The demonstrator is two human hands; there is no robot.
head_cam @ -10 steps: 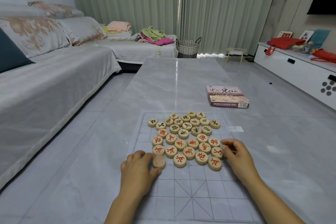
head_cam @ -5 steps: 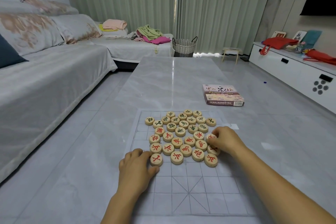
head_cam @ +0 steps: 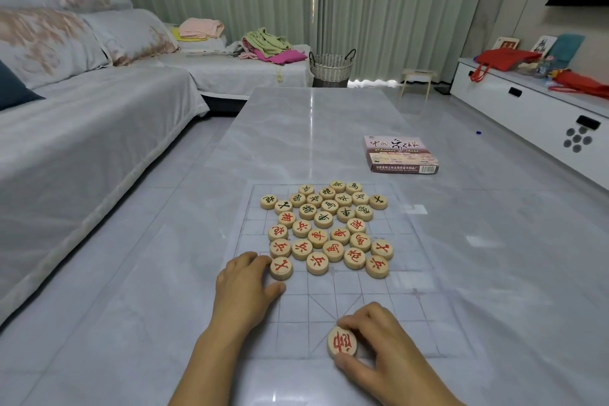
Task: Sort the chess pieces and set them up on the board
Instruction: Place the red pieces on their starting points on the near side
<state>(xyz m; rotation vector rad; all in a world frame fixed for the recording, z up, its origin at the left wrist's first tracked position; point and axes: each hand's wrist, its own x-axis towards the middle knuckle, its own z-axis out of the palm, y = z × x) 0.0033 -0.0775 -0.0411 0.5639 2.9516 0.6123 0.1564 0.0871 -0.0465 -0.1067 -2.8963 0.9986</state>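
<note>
Fingers of my right hand (head_cam: 382,344) pinch a red-marked piece (head_cam: 342,341) at the board's (head_cam: 438,316) near edge, on the palace diagonals. My left hand (head_cam: 245,283), fingers loosely curled, touches another red piece (head_cam: 281,268) at the near-left corner of the cluster (head_cam: 326,227). Risk: a careless left-hand nudge could scatter the touching neighbours.

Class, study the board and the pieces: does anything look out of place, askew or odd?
Nothing looks spilled or damaged. What stands out is the cluster of pieces bunched mid-board, off the grid points. One red piece sits alone at the near edge under the right hand. The left hand touches another red piece.
</note>
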